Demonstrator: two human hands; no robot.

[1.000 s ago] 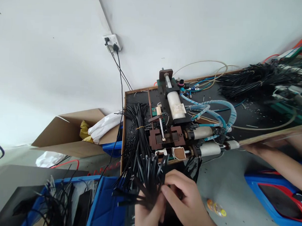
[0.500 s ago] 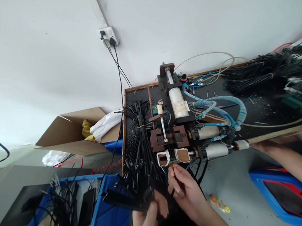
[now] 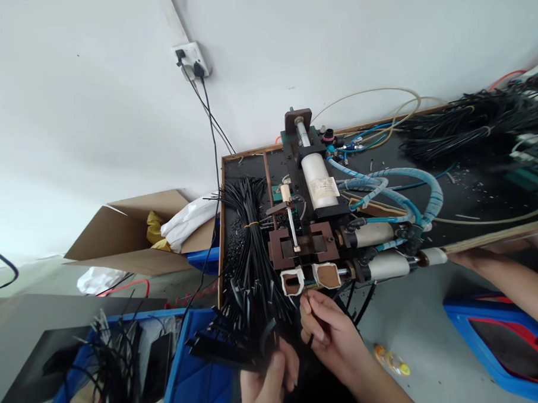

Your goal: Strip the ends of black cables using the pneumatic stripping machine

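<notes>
My left hand [image 3: 268, 379] is closed round a fanned bunch of black strips [image 3: 241, 331] low in the middle of the view. My right hand [image 3: 330, 332] pinches a single thin black strip [image 3: 307, 313] just below the front of a small pneumatic machine [image 3: 310, 227], close to its two white-rimmed openings [image 3: 312, 279]. A tied bundle of long black strips [image 3: 247, 236] lies on the black bench left of the machine.
Blue spiral hoses [image 3: 398, 192] run from the machine to the right. Another person's forearm [image 3: 506, 283] reaches in at the right edge. A blue crate [image 3: 190, 370] with black strips sits lower left, an open cardboard box [image 3: 129, 237] behind it. A wall socket [image 3: 190, 56] feeds black cables.
My right hand has come off the bunch with one strip and risen toward the machine's front openings. My left hand has dropped lower with the bunch.
</notes>
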